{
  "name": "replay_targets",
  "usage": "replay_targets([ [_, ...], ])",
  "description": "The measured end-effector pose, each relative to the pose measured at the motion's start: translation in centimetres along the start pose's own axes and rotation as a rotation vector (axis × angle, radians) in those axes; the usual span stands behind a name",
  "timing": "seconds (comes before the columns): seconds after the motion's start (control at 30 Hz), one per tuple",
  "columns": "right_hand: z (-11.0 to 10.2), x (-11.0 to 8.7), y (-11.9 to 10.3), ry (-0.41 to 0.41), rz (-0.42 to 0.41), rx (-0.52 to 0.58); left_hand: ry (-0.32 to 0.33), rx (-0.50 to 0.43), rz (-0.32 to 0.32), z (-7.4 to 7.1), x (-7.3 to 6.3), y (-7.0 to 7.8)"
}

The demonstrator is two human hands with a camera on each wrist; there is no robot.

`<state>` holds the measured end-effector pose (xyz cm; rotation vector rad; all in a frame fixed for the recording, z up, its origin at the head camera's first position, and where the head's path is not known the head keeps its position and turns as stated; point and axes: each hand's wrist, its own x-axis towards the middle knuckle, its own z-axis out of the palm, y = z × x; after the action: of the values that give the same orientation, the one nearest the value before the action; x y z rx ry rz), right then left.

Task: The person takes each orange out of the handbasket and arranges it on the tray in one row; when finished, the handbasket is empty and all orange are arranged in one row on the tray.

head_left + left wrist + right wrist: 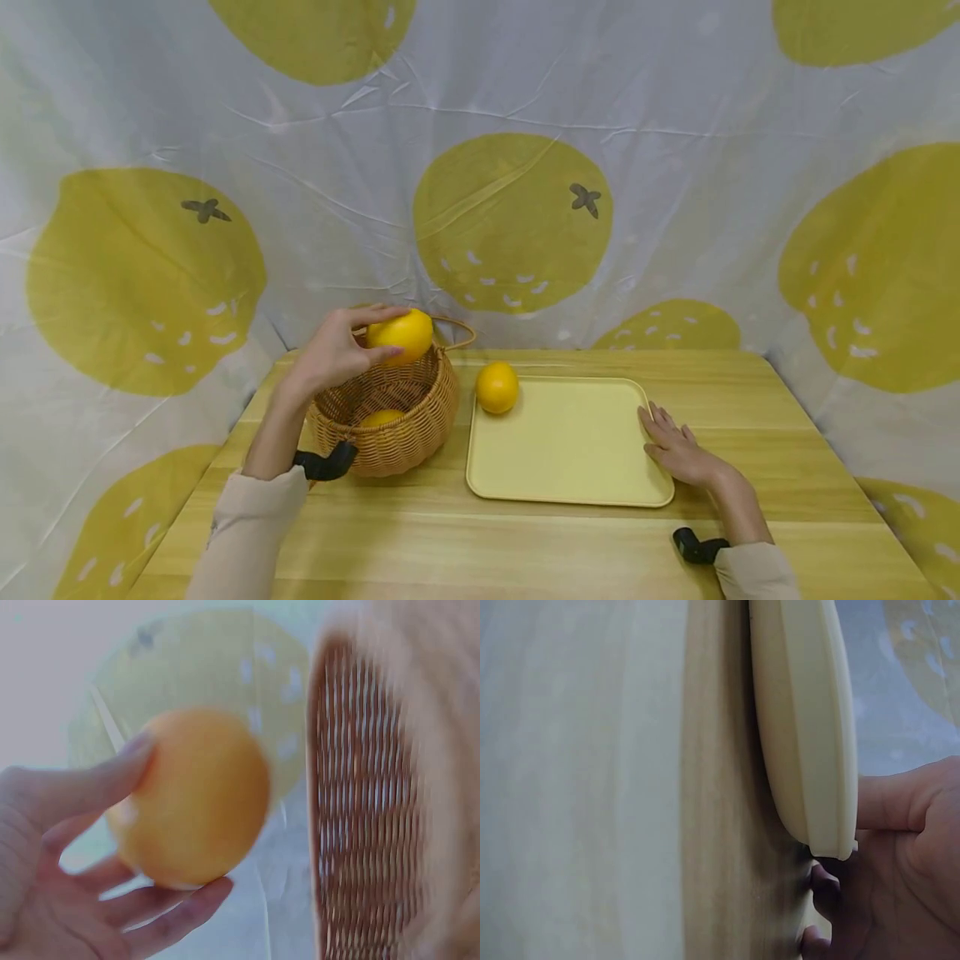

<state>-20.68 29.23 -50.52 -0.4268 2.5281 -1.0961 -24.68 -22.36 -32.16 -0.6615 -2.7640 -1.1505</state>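
Over the basket, my left hand grips one orange between thumb and fingers; my right hand, fingers loosely extended, touches the tray; I judge the work partway: a second orange sits on the tray, a third orange inside the basket.

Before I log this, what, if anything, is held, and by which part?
The left hand holds a yellow fruit by opposite sides; the right hand touches the tray at its edge.
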Motion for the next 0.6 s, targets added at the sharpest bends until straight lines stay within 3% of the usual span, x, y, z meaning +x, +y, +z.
replay_targets([
  [0.1,0.1,0.1,0.0,0.002,0.001,-0.001,0.085,-0.177,-0.015,1.7,-0.9,1.2],
  [0.2,0.1,0.1,-0.1,0.002,0.006,0.000,0.143,-0.277,-0.044,3.7,-1.3,2.2],
  [0.43,0.1,0.1,0.1,0.005,-0.001,-0.005,0.311,-0.295,-0.017,9.8,-0.9,3.8],
  [0.6,0.1,0.2,0.1,0.006,0.004,-0.020,0.345,-0.320,-0.018,14.8,0.0,4.8],
])
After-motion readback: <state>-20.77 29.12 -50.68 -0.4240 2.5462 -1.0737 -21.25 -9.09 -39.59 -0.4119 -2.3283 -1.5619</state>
